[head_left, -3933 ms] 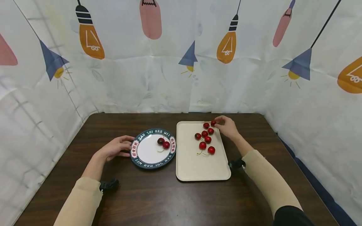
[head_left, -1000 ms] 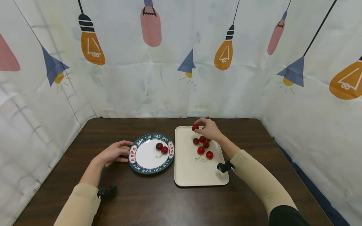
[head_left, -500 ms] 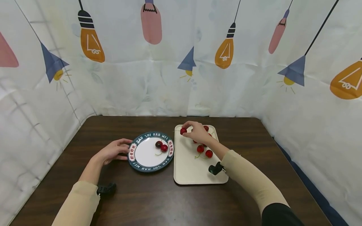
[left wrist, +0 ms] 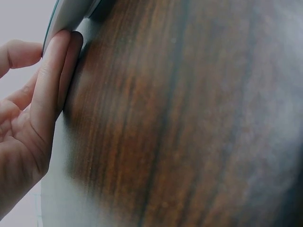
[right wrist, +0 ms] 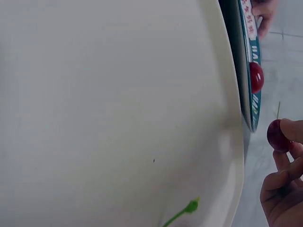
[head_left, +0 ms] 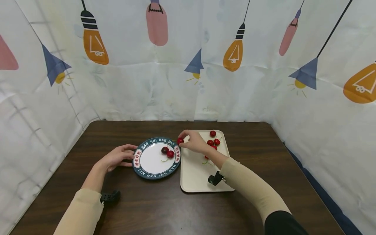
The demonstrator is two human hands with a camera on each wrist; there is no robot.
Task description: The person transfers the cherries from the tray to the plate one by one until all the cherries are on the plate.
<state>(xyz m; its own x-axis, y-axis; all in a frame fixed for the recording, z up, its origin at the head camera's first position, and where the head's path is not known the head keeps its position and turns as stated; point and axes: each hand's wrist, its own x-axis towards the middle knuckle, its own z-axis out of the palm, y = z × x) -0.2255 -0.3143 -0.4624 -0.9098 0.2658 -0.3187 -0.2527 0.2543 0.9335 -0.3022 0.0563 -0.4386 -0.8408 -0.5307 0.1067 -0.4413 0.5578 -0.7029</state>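
Observation:
My right hand (head_left: 194, 141) pinches a red cherry (head_left: 180, 141) between thumb and fingertips. In the head view this cherry overlaps the plate's upper right rim; its thin stem (right wrist: 278, 109) shows in the right wrist view. Two cherries, one dark (head_left: 165, 150) and one brighter red (head_left: 170, 154), lie on the white plate with a blue lettered rim (head_left: 151, 176). At the plate's left edge, my left hand (head_left: 117, 157) touches the rim with fairly straight fingers (left wrist: 49, 78). Several cherries (head_left: 212, 133) lie on the cream tray (head_left: 195, 179), some hidden behind the right hand and forearm.
Plate and tray stand side by side on a dark wooden table (head_left: 152, 209), a narrow gap between them. A printed curtain (head_left: 176, 94) encloses the table's back and sides. A green stem end (right wrist: 191, 206) shows over the tray in the right wrist view.
My right hand picked up a cherry at the tray's far right corner and has carried it left across the tray to the plate's rim. The left hand stays at the plate.

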